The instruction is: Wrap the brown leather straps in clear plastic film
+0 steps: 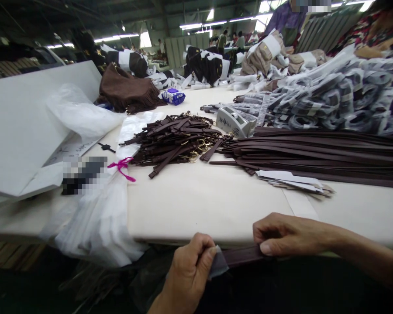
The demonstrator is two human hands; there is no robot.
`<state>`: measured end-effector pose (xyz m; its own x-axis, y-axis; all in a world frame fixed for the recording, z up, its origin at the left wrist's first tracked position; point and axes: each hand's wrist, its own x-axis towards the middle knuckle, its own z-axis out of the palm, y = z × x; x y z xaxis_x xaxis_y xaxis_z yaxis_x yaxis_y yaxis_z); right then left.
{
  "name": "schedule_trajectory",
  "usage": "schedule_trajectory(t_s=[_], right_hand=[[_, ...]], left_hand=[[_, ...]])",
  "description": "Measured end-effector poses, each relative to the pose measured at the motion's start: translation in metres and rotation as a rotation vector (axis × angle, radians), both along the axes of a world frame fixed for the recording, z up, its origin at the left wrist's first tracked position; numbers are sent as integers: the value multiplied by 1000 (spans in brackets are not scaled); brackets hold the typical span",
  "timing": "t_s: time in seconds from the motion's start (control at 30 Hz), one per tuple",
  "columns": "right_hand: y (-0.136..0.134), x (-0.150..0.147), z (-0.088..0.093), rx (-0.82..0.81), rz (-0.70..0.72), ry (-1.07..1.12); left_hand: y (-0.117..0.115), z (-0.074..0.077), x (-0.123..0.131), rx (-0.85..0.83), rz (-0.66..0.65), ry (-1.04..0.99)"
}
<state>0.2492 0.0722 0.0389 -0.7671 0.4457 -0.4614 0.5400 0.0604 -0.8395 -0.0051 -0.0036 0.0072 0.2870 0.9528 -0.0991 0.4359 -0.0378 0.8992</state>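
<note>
A dark brown leather strap (244, 256) stretches between my hands at the table's front edge. My left hand (193, 266) is closed, pinching a translucent plastic sleeve (220, 264) where the strap goes into it. Fingers of my right hand (280, 235) wrap round the strap a little further right. Behind them on the table lies a long stack of similar brown straps (324, 152). To its left is a heap of short brown straps with gold clasps (180, 139). White plastic sleeves (101, 231) hang over the table edge on the left.
A grey tape dispenser (236, 122) stands behind the straps. Plastic-wrapped straps (330, 96) are piled at the right. A brown fringed bag (127, 89) and a blue packet (173, 96) lie further back. Paper strips (291, 179) lie before the strap stack; a white board (29, 117) leans left.
</note>
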Motion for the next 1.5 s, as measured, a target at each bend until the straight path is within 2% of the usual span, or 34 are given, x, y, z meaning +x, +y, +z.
schedule_trajectory(t_s=[0.1, 0.23, 0.33, 0.4, 0.47, 0.53, 0.63, 0.7, 0.8, 0.93, 1.03, 1.1, 1.23, 1.3, 1.4, 1.5], right_hand=[[-10, -8, -1, 194, -18, -77], [-24, -35, 11, 441, 76, -89], [-29, -51, 16, 605, 137, -85], [-29, -57, 17, 664, 162, -107], [-26, -57, 17, 638, 172, -106], [-21, -52, 16, 540, 142, -80], [-14, -39, 13, 389, 64, -124], [-12, -32, 11, 366, 32, -189], [-18, -35, 8, 421, 27, -181], [-32, -53, 1, 610, 88, -151], [-36, -62, -2, 765, 176, -158], [-33, -60, 0, 761, 169, -169], [-21, -48, 7, 556, 45, -144], [-19, -47, 7, 475, 60, -84], [-20, -51, 1, 377, 117, 21], [-17, -51, -4, 334, 83, 27]], left_hand=[[3, 0, 3, -33, -90, 46], [4, 3, 10, -44, -190, 27], [4, 5, 4, -45, -195, 4], [5, 4, -3, -42, -213, 82], [6, 4, -10, -75, -250, 217], [7, 4, -13, -142, -266, 276], [7, 4, -15, -218, -207, 198], [7, 2, -14, -284, -186, 129], [6, -5, -11, -414, -197, 22], [6, -13, -1, -528, -169, -108], [6, -13, 3, -514, -200, -163], [6, -13, 2, -485, -219, -179], [5, -14, -2, -501, -158, -162], [5, -14, -1, -468, -174, -153], [6, -12, 3, -381, -273, -179], [5, -11, 1, -365, -279, -175]])
